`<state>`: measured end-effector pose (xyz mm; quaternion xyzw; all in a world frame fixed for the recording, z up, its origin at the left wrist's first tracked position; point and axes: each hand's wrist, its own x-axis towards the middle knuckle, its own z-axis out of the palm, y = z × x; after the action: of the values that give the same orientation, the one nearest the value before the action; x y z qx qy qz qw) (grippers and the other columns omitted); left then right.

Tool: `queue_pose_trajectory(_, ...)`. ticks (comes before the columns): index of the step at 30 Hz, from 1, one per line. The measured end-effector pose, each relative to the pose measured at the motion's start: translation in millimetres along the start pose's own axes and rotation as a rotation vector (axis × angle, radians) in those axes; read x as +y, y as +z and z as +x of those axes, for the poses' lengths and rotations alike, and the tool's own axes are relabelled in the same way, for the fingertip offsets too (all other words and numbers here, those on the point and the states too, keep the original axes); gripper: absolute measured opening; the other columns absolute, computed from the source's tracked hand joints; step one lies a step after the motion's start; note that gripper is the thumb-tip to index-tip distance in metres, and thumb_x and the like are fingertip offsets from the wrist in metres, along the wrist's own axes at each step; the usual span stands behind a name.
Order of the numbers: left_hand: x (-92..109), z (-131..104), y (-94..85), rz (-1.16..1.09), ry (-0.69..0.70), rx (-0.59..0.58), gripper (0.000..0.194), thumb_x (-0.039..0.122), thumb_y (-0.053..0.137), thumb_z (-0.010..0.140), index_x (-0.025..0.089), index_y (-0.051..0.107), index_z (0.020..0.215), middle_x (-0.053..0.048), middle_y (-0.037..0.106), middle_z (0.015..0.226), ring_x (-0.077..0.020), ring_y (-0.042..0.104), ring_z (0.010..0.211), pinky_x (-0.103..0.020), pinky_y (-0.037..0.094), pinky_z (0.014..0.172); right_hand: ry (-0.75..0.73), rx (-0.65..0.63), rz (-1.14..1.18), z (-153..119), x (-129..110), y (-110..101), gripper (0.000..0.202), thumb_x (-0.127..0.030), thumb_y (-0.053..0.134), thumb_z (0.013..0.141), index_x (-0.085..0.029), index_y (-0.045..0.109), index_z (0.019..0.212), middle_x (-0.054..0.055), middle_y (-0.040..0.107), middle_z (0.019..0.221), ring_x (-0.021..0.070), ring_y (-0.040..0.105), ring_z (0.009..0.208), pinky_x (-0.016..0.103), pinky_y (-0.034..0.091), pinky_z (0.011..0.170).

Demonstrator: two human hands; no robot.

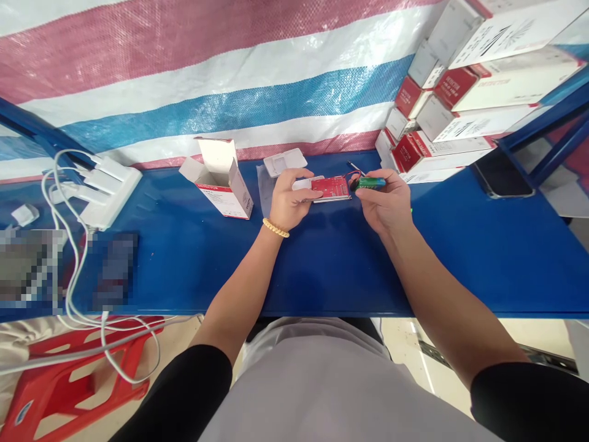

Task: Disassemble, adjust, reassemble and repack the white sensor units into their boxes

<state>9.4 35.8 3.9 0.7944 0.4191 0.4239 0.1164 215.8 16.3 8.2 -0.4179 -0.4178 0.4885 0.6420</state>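
Note:
My left hand [291,199], with a beaded bracelet on its wrist, is closed on the near-left end of a red circuit board [332,186]. Thin wires [354,176] run from the board's right end toward my right hand [389,199]. That hand pinches a green cylindrical battery [370,183] between thumb and fingers, just right of the board. Behind my left hand lie a white plastic housing part [286,162] and another white piece [307,183], partly covered by the fingers. A thin pen-like tool [354,166] rests behind the battery.
An opened white-and-red carton [229,197] stands left of my hands. Stacked detector boxes [460,110] rise at the back right, beside a dark phone-like device [504,173]. At left, a power strip [115,190] trails white cables [69,258]. A red stool [69,393] stands below the blue table [340,270].

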Motion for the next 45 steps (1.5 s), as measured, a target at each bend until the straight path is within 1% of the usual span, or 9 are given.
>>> queue_pose_trajectory(9, 5.9, -0.6, 0.9, 0.052, 0.006, 0.043, 0.020, 0.037, 0.058, 0.088, 0.026, 0.073, 0.080, -0.007, 0.065, 0.114, -0.0275, 0.056, 0.117, -0.049, 0.047, 0.096, -0.135, 0.008, -0.151, -7.1, -4.9, 9.5, 0.040, -0.027, 0.083, 0.054, -0.024, 0.044, 0.062, 0.001, 0.065, 0.099, 0.0278, 0.065, 0.108, 0.045, 0.056, 0.082)
queue_pose_trajectory(14, 5.8, -0.1, 5.3, -0.252, -0.084, 0.038, 0.011, 0.029, 0.063, 0.082, 0.022, 0.069, 0.075, -0.006, 0.070, 0.101, -0.0210, 0.066, 0.099, -0.040, 0.053, 0.089, -0.158, -0.006, -0.201, -6.2, -0.9, 7.8, 0.029, -0.016, 0.078, 0.056, -0.023, 0.053, 0.068, 0.001, 0.069, 0.090, 0.0232, 0.068, 0.097, 0.041, 0.055, 0.085)
queue_pose_trajectory(18, 4.4, 3.0, 8.1, -0.542, -0.329, -0.006, 0.007, 0.026, 0.063, 0.077, 0.019, 0.065, 0.076, -0.003, 0.072, 0.088, -0.0172, 0.068, 0.084, -0.033, 0.056, 0.075, -0.050, -0.016, -0.173, -8.3, -2.9, 8.6, 0.038, -0.014, 0.078, 0.052, -0.025, 0.059, 0.083, -0.001, 0.069, 0.089, 0.0197, 0.069, 0.081, 0.037, 0.058, 0.074)
queue_pose_trajectory(22, 0.2, 6.7, 4.2, -0.732, -0.538, -0.106, 0.011, 0.029, 0.064, 0.077, 0.018, 0.064, 0.079, 0.000, 0.067, 0.071, -0.0129, 0.063, 0.061, -0.027, 0.051, 0.054, 0.143, -0.144, -0.048, -11.3, -11.2, 10.0, 0.041, -0.016, 0.080, 0.052, -0.025, 0.060, 0.088, -0.003, 0.068, 0.081, 0.0155, 0.067, 0.061, 0.032, 0.057, 0.057)
queue_pose_trajectory(27, 0.5, 8.9, -5.6, -0.873, -0.666, -0.185, 0.027, 0.038, 0.073, 0.072, 0.018, 0.062, 0.086, 0.003, 0.060, 0.058, -0.0111, 0.056, 0.047, -0.024, 0.042, 0.041, 0.286, -0.341, -0.087, -15.2, -15.8, 10.7, 0.030, -0.030, 0.084, 0.059, -0.020, 0.068, 0.083, -0.001, 0.068, 0.069, 0.0145, 0.064, 0.049, 0.026, 0.050, 0.042)
queue_pose_trajectory(31, 7.5, 9.3, -10.8, -0.905, -0.688, -0.263, 0.036, 0.040, 0.075, 0.069, 0.016, 0.062, 0.093, 0.002, 0.062, 0.057, -0.0116, 0.058, 0.045, -0.023, 0.042, 0.039, 0.294, -0.330, -0.195, -17.5, -12.6, 13.1, 0.029, -0.043, 0.081, 0.066, -0.018, 0.071, 0.077, 0.001, 0.067, 0.057, 0.0143, 0.059, 0.040, 0.026, 0.046, 0.035)
queue_pose_trajectory(34, 6.3, 8.4, -12.3, -0.836, -0.659, -0.255, 0.034, 0.042, 0.068, 0.076, 0.017, 0.062, 0.097, 0.000, 0.066, 0.062, -0.0132, 0.060, 0.047, -0.024, 0.041, 0.039, 0.295, -0.234, -0.126, -16.1, -12.2, 13.6, 0.034, -0.046, 0.084, 0.060, -0.018, 0.069, 0.075, 0.000, 0.063, 0.050, 0.0138, 0.054, 0.035, 0.025, 0.041, 0.030)
queue_pose_trajectory(40, -17.6, 3.0, -14.4, -0.140, -0.398, 0.172, 0.023, 0.024, 0.061, 0.079, 0.018, 0.063, 0.101, -0.004, 0.072, 0.088, -0.0162, 0.067, 0.077, -0.031, 0.054, 0.072, 0.241, -0.043, 0.117, -2.5, -12.4, 3.2, 0.043, -0.056, 0.082, 0.058, -0.023, 0.057, 0.071, -0.005, 0.059, 0.057, 0.0079, 0.048, 0.036, 0.022, 0.036, 0.029)
queue_pose_trajectory(45, -22.9, -0.4, -17.3, 0.150, -0.217, 0.058, 0.037, 0.020, 0.066, 0.071, 0.014, 0.065, 0.108, -0.010, 0.071, 0.106, -0.0242, 0.064, 0.101, -0.038, 0.051, 0.094, 0.241, 0.047, 0.191, 8.3, -5.6, -6.4, 0.048, -0.061, 0.078, 0.062, -0.024, 0.051, 0.076, -0.008, 0.055, 0.057, 0.0070, 0.047, 0.037, 0.020, 0.037, 0.030)
